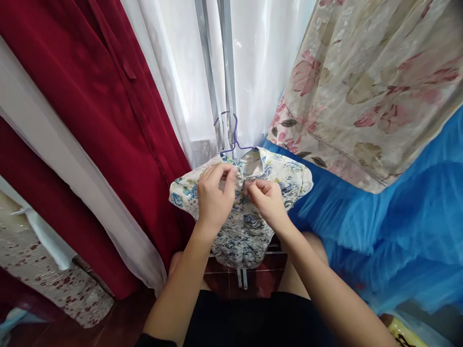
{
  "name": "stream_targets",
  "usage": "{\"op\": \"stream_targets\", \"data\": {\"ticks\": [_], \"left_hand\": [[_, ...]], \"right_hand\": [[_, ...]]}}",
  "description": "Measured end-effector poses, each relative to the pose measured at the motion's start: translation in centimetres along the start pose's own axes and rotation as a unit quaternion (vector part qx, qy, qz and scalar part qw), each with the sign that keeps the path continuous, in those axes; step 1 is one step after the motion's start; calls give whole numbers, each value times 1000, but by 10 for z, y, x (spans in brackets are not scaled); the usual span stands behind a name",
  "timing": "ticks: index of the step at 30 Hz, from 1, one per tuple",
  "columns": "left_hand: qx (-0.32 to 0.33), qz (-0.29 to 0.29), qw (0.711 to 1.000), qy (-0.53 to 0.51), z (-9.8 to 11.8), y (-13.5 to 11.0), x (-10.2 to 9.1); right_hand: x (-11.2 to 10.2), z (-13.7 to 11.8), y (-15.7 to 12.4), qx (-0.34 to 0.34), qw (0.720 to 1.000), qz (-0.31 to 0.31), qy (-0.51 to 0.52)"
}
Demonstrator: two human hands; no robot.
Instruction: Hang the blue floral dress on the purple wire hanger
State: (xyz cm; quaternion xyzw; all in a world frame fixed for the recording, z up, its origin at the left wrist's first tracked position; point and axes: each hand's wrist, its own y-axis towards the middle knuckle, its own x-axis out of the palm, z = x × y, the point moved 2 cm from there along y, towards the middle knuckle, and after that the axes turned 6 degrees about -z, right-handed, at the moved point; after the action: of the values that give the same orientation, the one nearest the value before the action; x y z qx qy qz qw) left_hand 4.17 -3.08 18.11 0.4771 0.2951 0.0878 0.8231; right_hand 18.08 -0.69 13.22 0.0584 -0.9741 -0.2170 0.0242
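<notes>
A short-sleeved blouse (249, 219) with a blue and yellow floral print hangs in front of me on a purple wire hanger (236, 132). The hanger's hook is on a grey metal stand (226, 62). Just below the collar, my left hand (216, 190) pinches the blouse's front edge with thumb and forefinger. My right hand (265, 197) is closed on the opposite front edge, slightly lower. Both hands meet near the centre front opening, close together but apart. Whatever small fastening may lie under the fingertips is hidden.
On the left hang a dark red curtain-like cloth (108, 120) and a sequined garment (65, 270). A beige floral dress (361, 96) and blue tulle (369, 217) crowd the right. White curtains (267, 62) hang behind the stand. Red tiles (220, 284) show below.
</notes>
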Motion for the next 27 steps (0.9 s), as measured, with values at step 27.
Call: {"op": "stream_targets", "data": {"ticks": [27], "left_hand": [[-362,42,882,-299,-72,-170,62]], "right_hand": [[-78,99,-127,88,909,260,313]]}}
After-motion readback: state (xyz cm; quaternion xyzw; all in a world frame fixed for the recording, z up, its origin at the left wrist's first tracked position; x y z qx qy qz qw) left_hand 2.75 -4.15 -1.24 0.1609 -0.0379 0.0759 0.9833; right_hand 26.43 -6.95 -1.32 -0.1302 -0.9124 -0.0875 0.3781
